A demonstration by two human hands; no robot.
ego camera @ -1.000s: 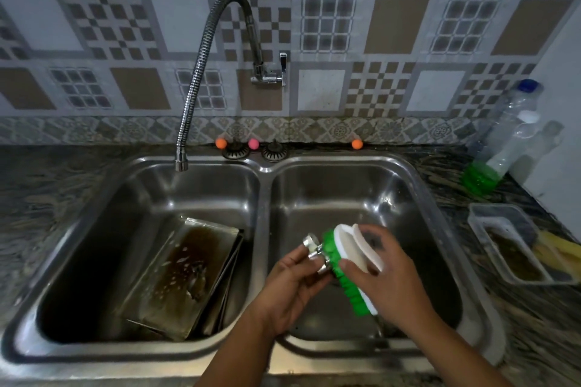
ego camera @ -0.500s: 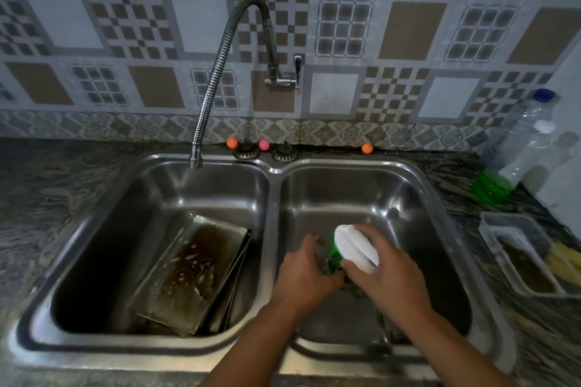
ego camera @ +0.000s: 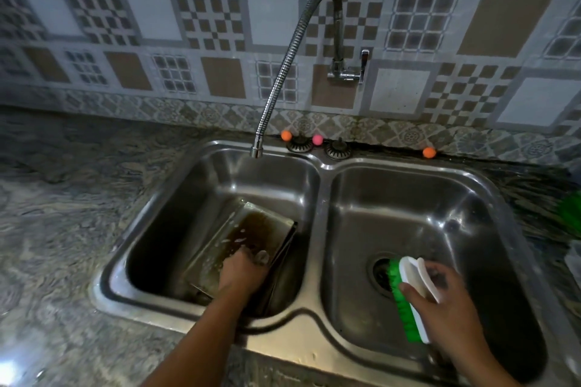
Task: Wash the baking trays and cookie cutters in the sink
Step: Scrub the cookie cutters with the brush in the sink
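Stacked dirty baking trays point(ego camera: 251, 229), brown with soap flecks, lean in the left basin of the steel double sink point(ego camera: 318, 198). My left hand point(ego camera: 240, 272) reaches down onto the top tray, fingers closed around a small metal cookie cutter point(ego camera: 262, 257) that rests against the tray's surface. Over the right basin, my right hand point(ego camera: 446, 302) grips a white scrubbing brush point(ego camera: 410, 295) with green bristles, held just beside the drain point(ego camera: 379, 273).
A flexible metal faucet point(ego camera: 283, 72) arches from the tiled wall, its spout above the left basin's back edge. Two strainer plugs point(ego camera: 338, 149) and small coloured balls point(ego camera: 286, 135) sit on the back rim. A green-bottomed bottle point(ego camera: 570, 214) shows at the right edge on the stone counter.
My left hand has carried the cookie cutter from the brush over the right basin across to the tray in the left basin. The brush hand dropped lower; the view shifted left.
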